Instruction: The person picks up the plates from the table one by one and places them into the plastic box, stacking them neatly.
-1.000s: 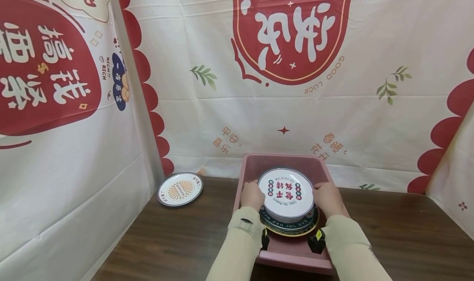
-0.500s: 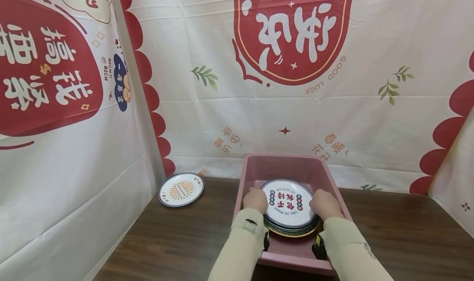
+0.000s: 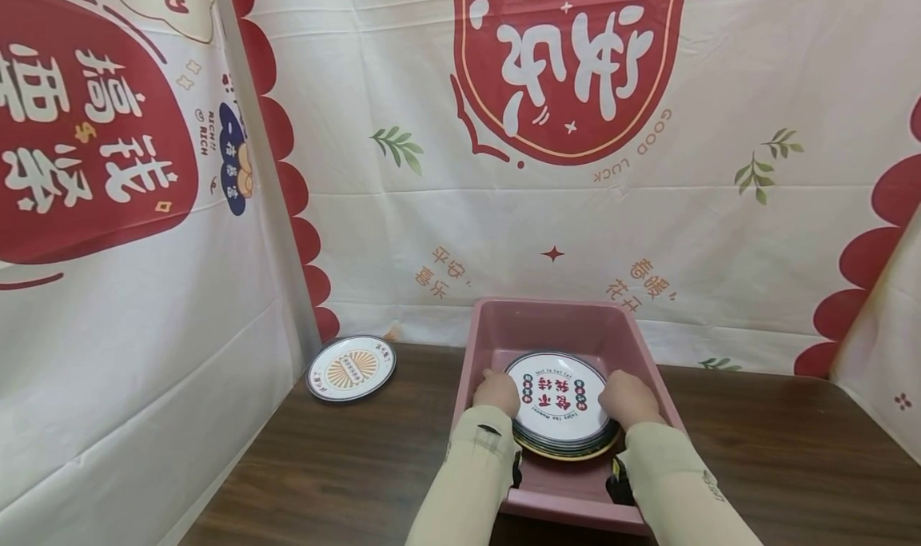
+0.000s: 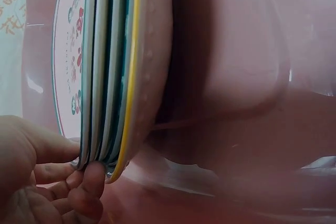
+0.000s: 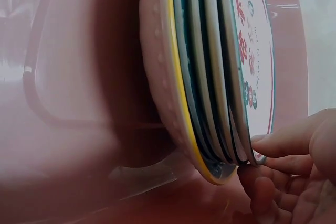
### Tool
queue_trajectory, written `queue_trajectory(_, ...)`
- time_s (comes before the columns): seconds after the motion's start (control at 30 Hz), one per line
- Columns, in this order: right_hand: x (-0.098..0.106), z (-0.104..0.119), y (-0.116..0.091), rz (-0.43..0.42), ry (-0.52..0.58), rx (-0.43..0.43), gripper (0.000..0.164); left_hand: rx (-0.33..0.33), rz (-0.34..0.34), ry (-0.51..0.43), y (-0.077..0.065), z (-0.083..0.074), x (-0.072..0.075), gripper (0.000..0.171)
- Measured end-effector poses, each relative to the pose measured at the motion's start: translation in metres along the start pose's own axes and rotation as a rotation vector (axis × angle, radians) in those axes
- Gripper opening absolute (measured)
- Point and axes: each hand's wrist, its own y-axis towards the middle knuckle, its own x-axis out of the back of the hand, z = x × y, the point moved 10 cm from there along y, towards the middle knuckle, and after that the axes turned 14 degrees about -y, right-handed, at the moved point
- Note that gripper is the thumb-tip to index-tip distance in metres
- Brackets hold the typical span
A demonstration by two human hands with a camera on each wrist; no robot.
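A white plate (image 3: 554, 406) with red and green lettering lies face up on top of several stacked plates in a pink plastic tub (image 3: 576, 508). The lowest plate (image 4: 131, 98) in the stack has a yellow rim. At the stack's left edge my left hand (image 3: 498, 392) pinches the rim, thumb on the top plate and fingertips against the edges below. My right hand (image 3: 631, 398) pinches the opposite side; in the right wrist view its thumb (image 5: 278, 142) presses the top plate's rim, with fingers beneath. A narrow gap shows under the top plate there.
Another white plate (image 3: 351, 368) with an orange sunburst lies on the brown wooden table (image 3: 345, 458), left of the tub. Printed white cloth (image 3: 403, 218) hangs behind and along the sides. The tub's side walls rise close outside both hands.
A second ago both hands held the white plate raised above the stack. They have lowered it onto the other plates; in the last half second it has shifted slightly left.
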Motion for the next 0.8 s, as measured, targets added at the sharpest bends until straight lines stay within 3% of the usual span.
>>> queue_trajectory(0.73,-0.0018,-0.0046,-0.0017,0.036,0.010,-0.020,0.010,-0.006,0.008,0.010,0.0039,-0.0042,-0.0040,0.019)
queue_trajectory(0.8,-0.0012,-0.0048,-0.0020,0.038,0.011,-0.025,0.010,-0.028,-0.030,0.026,0.0060,-0.0051,-0.0038,0.017)
